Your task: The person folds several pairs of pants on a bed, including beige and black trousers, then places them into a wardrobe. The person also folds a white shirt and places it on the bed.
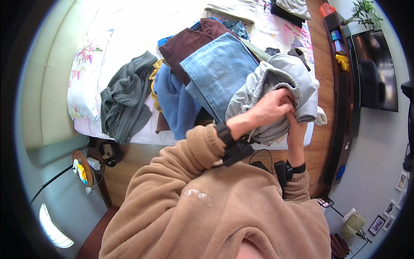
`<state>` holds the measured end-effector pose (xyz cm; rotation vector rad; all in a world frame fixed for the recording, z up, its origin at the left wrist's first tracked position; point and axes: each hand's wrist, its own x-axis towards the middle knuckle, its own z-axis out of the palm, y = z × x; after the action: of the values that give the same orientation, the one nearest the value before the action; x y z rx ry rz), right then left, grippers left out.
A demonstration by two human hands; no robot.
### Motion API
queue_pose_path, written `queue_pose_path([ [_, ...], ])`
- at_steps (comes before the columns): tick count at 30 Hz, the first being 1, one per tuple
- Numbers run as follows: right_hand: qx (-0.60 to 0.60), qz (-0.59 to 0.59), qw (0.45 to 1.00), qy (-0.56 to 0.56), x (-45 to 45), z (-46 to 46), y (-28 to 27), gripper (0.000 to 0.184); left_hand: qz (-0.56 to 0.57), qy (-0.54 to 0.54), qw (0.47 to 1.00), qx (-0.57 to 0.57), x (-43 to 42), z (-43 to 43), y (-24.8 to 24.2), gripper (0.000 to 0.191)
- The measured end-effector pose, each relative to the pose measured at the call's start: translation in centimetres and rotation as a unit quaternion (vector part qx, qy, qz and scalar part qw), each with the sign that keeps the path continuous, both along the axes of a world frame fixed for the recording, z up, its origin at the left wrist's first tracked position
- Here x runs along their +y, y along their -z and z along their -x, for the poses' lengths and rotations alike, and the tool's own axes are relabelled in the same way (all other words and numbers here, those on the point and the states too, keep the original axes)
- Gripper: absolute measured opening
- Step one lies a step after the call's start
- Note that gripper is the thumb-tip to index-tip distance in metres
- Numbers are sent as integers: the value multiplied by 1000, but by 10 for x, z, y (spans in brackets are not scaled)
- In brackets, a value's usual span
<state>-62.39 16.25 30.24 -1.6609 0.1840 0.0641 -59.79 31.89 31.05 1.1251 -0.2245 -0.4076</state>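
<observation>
A light grey garment [305,89] with a gathered, elastic-looking waistband is bunched up at the near right of the bed. My left hand [278,101] reaches across and pinches its cloth just inside the gathered opening. Close below, my right hand [293,119] comes up from underneath and grips the same garment, its fingers mostly hidden by the folds. The two hands meet at the fingertips. Directly left of the garment lie folded light blue jeans [221,61], partly over dark maroon trousers [184,48].
A blue fleecy garment [176,100] and a crumpled dark grey garment [129,94] lie farther left on the bed [155,134]. Folded light trousers [231,9] are at the back. Past the wood floor [323,64] on the right stand a low cabinet [341,97] and a television [375,69].
</observation>
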Motion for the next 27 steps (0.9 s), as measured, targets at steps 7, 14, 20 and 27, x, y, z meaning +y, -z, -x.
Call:
queue_pose_path([
  [7,-16,-64,994,84,-50,-13,17,47,-32,-137,987,-82,84,0,35,21],
  [14,38,-272,905,326,-147,2,-26,48,-307,-445,801,257,200,30,147,58],
  [20,-237,284,900,230,-158,66,-74,66,-202,-324,891,244,167,28,116,57],
  [27,-197,314,880,297,-162,68,-95,72,-222,-308,917,-126,72,8,18,34],
])
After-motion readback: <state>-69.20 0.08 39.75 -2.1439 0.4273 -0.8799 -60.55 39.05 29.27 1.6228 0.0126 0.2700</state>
